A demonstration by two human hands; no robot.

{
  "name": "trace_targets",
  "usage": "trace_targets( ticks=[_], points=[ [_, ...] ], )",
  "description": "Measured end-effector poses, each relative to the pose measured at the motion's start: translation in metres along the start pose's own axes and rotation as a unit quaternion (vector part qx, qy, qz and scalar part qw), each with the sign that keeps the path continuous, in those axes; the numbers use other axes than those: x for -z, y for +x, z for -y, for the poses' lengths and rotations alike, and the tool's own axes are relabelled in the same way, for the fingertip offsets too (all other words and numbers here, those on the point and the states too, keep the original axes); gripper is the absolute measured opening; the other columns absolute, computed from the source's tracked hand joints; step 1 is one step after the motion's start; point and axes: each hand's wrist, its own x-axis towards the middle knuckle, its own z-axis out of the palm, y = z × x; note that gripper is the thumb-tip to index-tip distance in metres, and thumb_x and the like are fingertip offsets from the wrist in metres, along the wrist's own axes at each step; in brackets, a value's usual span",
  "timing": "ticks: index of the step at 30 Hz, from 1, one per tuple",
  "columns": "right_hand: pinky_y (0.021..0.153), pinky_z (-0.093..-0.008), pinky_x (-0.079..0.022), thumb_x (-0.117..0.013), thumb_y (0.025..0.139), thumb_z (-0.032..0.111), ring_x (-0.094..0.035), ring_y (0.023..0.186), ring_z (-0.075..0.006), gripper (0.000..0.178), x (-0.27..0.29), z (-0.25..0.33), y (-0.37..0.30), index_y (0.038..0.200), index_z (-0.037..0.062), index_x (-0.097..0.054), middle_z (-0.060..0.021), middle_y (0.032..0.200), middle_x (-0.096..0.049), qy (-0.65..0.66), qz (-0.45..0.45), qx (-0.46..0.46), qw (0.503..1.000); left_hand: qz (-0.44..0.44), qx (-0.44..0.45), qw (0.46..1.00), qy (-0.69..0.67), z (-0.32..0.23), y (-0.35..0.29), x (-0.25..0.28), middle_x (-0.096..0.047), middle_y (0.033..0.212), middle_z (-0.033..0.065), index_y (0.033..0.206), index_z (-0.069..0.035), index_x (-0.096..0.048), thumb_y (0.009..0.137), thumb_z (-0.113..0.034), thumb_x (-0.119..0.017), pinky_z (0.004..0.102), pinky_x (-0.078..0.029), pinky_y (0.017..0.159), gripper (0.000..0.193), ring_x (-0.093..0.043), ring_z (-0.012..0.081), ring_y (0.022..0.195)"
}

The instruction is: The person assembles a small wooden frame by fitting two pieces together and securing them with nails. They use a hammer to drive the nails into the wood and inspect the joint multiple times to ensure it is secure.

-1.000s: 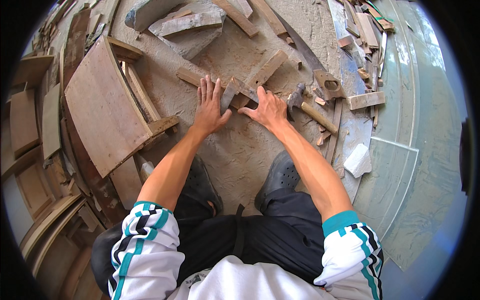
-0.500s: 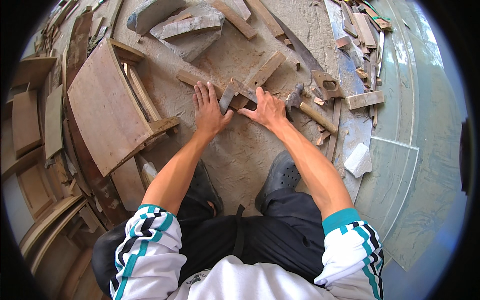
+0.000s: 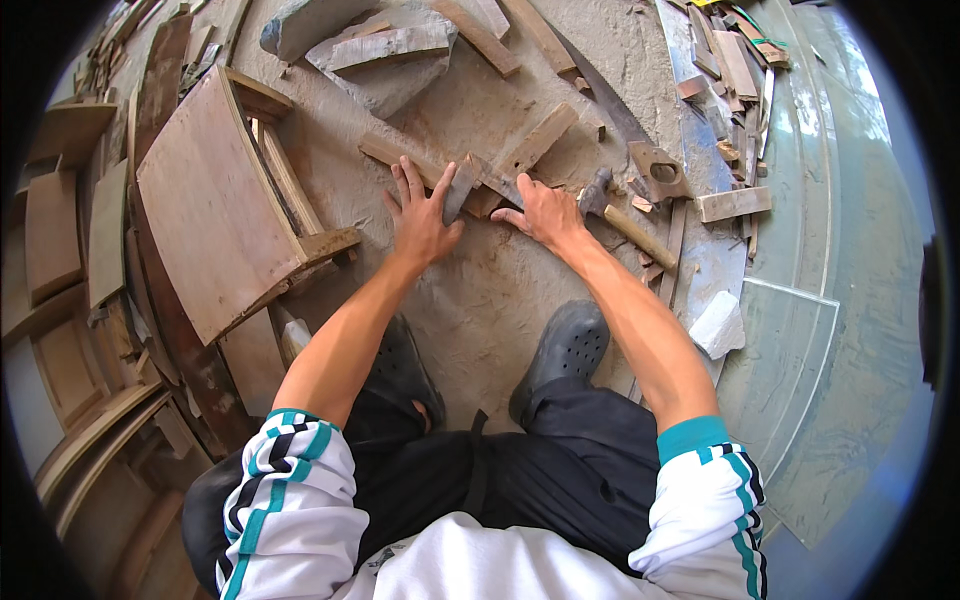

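Observation:
A right-angled piece [image 3: 461, 188], grey along its legs with brown wood at the corner, lies on the ground between my hands. My left hand [image 3: 424, 226] is open beside its left leg, fingers spread, index finger along that leg. My right hand [image 3: 552, 212] is closed around the end of the other leg, the thumb on the near side. Just beyond are a wooden strip [image 3: 392, 150] and a short wood block [image 3: 540, 138]. Right of my right hand lies a hammer [image 3: 637, 233] with a wooden handle. Whether the legs are firmly joined I cannot tell.
A handsaw [image 3: 660, 172] lies beyond the hammer. Glass sheets [image 3: 790, 330] and scrap wood [image 3: 735, 65] are on the right. A wooden cabinet-like box [image 3: 215, 200] stands left, more panels behind it. A concrete lump [image 3: 395, 85] sits ahead; my shoes [image 3: 565, 345] are below.
The fingers of my left hand have spread wider, with the index finger now against the left leg. My right hand has shifted slightly right, still at the other leg's end.

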Motion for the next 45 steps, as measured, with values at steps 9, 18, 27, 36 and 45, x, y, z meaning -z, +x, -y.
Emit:
trace_targets(
  ticks=[9,18,27,36,45],
  points=[
    [0.064,-0.0522,-0.057,-0.076,0.083,0.056,-0.071,0.076,-0.0467,0.062,-0.003,-0.008,0.003,0.1,0.0019,-0.051,-0.0246,0.075,-0.069,0.037,-0.002,0.016,0.999,0.023,-0.001,1.0,0.008,-0.001,0.001,0.004,0.007,0.164,0.036,0.16,-0.034,-0.027,0.075,-0.031,-0.079,0.0783,-0.007,0.112,0.1,0.009,0.0566,0.151],
    [0.064,-0.0526,-0.057,-0.077,0.083,0.054,-0.07,0.075,-0.0466,0.061,-0.005,-0.005,0.003,0.101,0.0026,-0.05,-0.0236,0.075,-0.069,0.025,-0.012,0.013,1.0,0.018,0.004,1.0,0.001,-0.001,0.002,0.003,0.008,0.164,0.0348,0.159,-0.036,-0.029,0.076,-0.031,-0.078,0.076,-0.003,0.114,0.097,0.011,0.0537,0.152],
    [0.067,-0.0515,-0.058,-0.075,0.087,0.05,-0.071,0.075,-0.0445,0.056,-0.004,-0.002,0.003,0.104,0.0028,-0.051,-0.0224,0.078,-0.071,0.011,-0.002,0.002,1.0,-0.016,0.007,1.0,-0.019,0.0,0.002,-0.002,0.006,0.166,0.0317,0.157,-0.036,-0.036,0.075,-0.032,-0.079,0.0681,-0.005,0.119,0.093,0.006,0.0504,0.154],
    [0.061,-0.0485,-0.059,-0.076,0.086,0.05,-0.073,0.07,-0.0408,0.055,-0.007,0.0,0.0,0.101,0.0031,-0.053,-0.0211,0.074,-0.07,0.004,-0.019,-0.006,1.0,-0.044,0.003,0.999,0.018,-0.004,0.0,0.0,-0.001,0.166,0.0318,0.156,-0.037,-0.038,0.074,-0.037,-0.08,0.0656,-0.006,0.12,0.092,-0.002,0.0497,0.154],
    [0.062,-0.0482,-0.059,-0.079,0.085,0.046,-0.073,0.069,-0.0408,0.053,-0.005,0.001,-0.001,0.1,0.0021,-0.054,-0.0217,0.074,-0.071,0.017,-0.025,-0.006,1.0,-0.052,-0.017,0.998,0.025,-0.001,0.0,0.002,-0.006,0.165,0.033,0.156,-0.035,-0.04,0.075,-0.037,-0.079,0.0603,-0.012,0.123,0.09,-0.008,0.0488,0.154]
  ],
)
